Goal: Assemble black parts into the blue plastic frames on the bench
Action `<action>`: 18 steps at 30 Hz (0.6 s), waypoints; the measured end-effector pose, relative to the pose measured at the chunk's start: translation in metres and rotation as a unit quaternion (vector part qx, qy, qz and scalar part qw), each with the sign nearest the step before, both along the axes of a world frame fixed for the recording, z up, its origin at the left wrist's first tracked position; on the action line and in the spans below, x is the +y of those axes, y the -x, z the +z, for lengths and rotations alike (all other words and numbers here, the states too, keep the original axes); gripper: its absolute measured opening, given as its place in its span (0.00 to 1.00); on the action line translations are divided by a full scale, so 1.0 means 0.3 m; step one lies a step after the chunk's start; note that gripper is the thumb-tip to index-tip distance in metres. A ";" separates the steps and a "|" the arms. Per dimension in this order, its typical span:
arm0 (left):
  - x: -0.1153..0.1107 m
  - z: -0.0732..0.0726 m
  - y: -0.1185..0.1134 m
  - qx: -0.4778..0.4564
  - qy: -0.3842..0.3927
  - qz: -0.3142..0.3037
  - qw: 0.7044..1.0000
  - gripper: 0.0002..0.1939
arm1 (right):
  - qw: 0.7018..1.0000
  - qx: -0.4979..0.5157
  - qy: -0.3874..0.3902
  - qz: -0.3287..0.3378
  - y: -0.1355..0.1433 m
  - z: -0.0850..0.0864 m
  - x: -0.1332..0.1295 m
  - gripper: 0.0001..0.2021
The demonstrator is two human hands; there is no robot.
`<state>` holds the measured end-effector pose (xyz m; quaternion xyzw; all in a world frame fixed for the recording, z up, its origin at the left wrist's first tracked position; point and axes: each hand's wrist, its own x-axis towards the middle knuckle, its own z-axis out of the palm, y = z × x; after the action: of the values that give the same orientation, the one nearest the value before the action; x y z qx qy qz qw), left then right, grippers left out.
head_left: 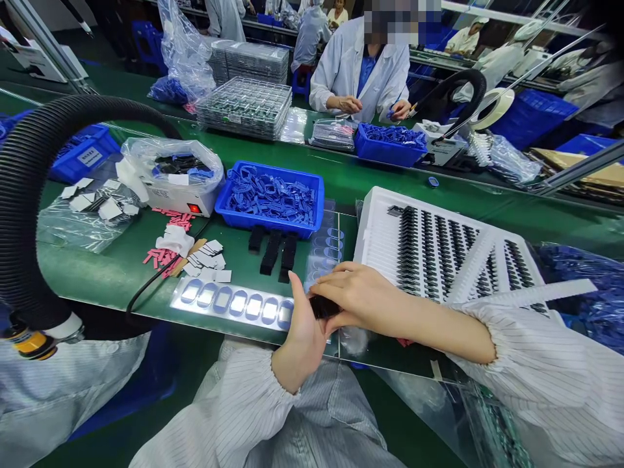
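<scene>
My left hand [301, 328] and my right hand [353, 294] meet at the near edge of the green table, both closed around a small stack of black parts [322, 306]. Just left of my hands lies a clear strip tray [229, 302] with several oval blue-rimmed pockets. A second clear strip tray [325, 246] lies behind my hands. Three short rows of black parts [273, 250] rest on the table in front of a blue bin [271, 197] of blue frames. At the right stands a white tray [375, 224] holding rows of black parts.
A black corrugated hose [29, 188] arcs over the left. White pads and pink strips [168, 250] lie near a bag-covered white box [170, 175]. Stacked clear trays [246, 104] sit behind. A person in a white coat works across the table beside another blue bin [387, 143].
</scene>
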<state>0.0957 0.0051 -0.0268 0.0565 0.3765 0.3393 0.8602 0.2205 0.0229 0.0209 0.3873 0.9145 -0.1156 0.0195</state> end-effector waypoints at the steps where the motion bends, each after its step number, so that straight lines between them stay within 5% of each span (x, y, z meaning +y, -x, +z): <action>1: 0.000 0.004 0.004 -0.008 -0.004 -0.004 1.000 0.34 | 1.000 0.003 0.001 0.007 -0.001 -0.001 0.000 0.18; 10: 0.025 0.029 0.041 -0.126 -0.070 -0.053 0.988 0.37 | 0.990 0.138 -0.020 0.013 -0.027 -0.008 -0.002 0.13; 18: 0.016 -0.032 0.101 -0.097 -0.199 -0.133 0.966 0.23 | 0.970 0.233 -0.065 0.011 -0.039 -0.010 -0.006 0.19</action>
<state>0.0655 0.0099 -0.0365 0.2429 0.2057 0.2941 0.9012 0.2321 0.0210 0.0180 0.3403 0.9035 -0.1430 -0.2178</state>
